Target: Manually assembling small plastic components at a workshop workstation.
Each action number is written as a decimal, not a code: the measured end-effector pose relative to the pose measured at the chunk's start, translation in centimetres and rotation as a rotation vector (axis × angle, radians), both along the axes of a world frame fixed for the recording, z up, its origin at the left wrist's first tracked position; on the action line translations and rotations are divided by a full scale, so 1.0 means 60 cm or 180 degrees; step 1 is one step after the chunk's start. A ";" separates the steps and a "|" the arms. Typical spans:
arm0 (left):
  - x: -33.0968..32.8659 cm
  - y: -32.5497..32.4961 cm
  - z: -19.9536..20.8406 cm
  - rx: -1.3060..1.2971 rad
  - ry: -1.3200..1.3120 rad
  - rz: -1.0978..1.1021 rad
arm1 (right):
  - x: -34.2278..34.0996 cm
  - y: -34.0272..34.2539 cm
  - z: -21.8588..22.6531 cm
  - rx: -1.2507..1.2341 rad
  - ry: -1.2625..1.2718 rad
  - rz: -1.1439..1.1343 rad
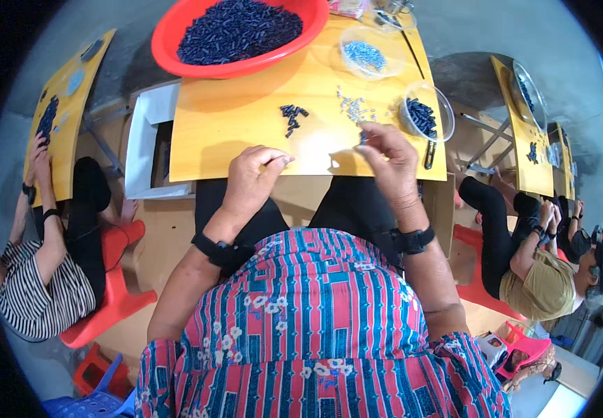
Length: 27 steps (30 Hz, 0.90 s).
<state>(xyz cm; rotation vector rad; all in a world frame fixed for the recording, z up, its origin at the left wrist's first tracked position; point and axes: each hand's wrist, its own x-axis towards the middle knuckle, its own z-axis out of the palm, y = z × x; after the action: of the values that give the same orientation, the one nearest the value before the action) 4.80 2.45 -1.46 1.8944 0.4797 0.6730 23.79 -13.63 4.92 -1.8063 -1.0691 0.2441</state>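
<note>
My left hand (254, 177) is over the table's near edge, thumb and forefinger pinched together; whatever is between them is too small to make out. To its right, my right hand (392, 159) grips a small dark cylindrical piece (363, 138) between fingertips and thumb. Just beyond that hand lies a scatter of small silvery pieces (355, 108) on the wood. A little pile of dark cylindrical pieces (292, 120) sits on the table beyond my left hand. Right of my right hand, a clear round tub (444, 104) holds more dark pieces (421, 116).
A large red basin (169, 42) full of dark pieces stands at the table's far left. Far right is a clear tub (395, 61) with bluish bits. A black-handled tool (430, 155) lies near the right edge. A white box (144, 150) stands left of the table. People work at both sides.
</note>
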 end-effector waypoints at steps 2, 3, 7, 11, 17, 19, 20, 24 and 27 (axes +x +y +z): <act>-0.001 0.001 -0.007 0.0035 0.0033 0.0043 | 0.043 -0.016 0.013 0.0187 -0.0601 -0.0362; -0.001 0.001 -0.011 0.0145 0.0007 0.0001 | 0.062 -0.025 0.018 0.0295 -0.0466 -0.0624; 0.003 0.001 -0.005 0.0209 -0.0077 -0.0106 | 0.155 -0.075 0.031 0.0111 -0.0777 -0.1243; 0.000 0.002 -0.002 -0.0046 -0.0211 -0.0011 | 0.160 -0.067 0.036 -0.0229 -0.0841 -0.1497; -0.005 0.003 0.000 -0.0177 -0.0098 0.0106 | 0.063 0.015 0.016 -0.0065 -0.1480 -0.0421; -0.005 0.001 0.001 -0.0148 -0.0112 0.0103 | 0.038 0.043 -0.012 -0.0280 -0.0915 -0.0201; -0.005 0.000 0.000 -0.0116 -0.0135 0.0096 | 0.023 0.059 -0.018 -0.0386 -0.0779 -0.0147; -0.002 -0.006 0.005 -0.0123 -0.0155 0.0136 | 0.004 0.109 -0.037 -0.0537 -0.1131 0.0148; -0.003 -0.010 0.006 -0.0089 -0.0101 0.0138 | -0.004 0.130 -0.035 -0.0663 -0.1340 0.0263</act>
<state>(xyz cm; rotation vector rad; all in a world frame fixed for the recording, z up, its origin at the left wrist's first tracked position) 4.62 1.88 -1.12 1.8490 0.5088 0.7204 23.57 -5.86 2.83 -2.0567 -1.4581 0.0215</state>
